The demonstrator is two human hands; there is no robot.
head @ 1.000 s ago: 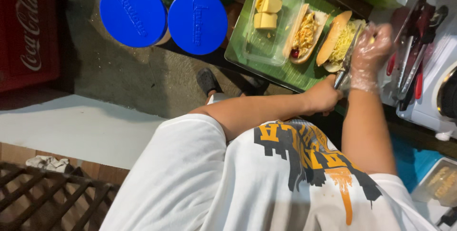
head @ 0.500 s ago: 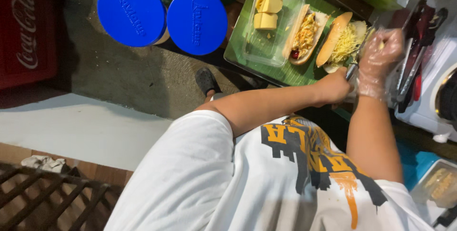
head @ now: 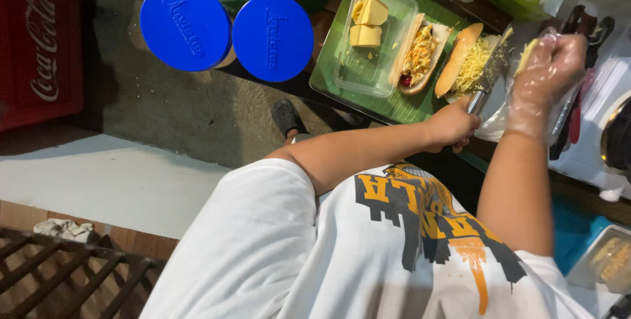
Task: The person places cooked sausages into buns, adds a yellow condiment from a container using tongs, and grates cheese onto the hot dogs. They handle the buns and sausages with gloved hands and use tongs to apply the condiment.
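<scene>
My left hand (head: pixel 452 126) is bare and grips the handle of a flat metal grater (head: pixel 490 71), which slants over the right-hand bun (head: pixel 463 62). That bun is heaped with grated yellow cheese. My right hand (head: pixel 544 79) wears a clear plastic glove and pinches a small yellow cheese block (head: pixel 526 56) just right of the grater's upper end. A second bun (head: pixel 417 52), filled with a yellow mix and a red sausage end, lies to the left. Both buns rest on a green tray (head: pixel 388 105).
A clear plastic box (head: pixel 368 62) on the tray holds two cheese blocks (head: pixel 368 20). Two round blue lids (head: pixel 227 29) stand to the left, with a red crate (head: pixel 39 49) beyond them. Red-handled tongs (head: pixel 578 105) and a white surface lie at right. A sandalled foot (head: pixel 286 116) shows below.
My gloved right hand has slid the cheese block a little to the right, off the grater's end. The left hand still holds the grater over the same bun.
</scene>
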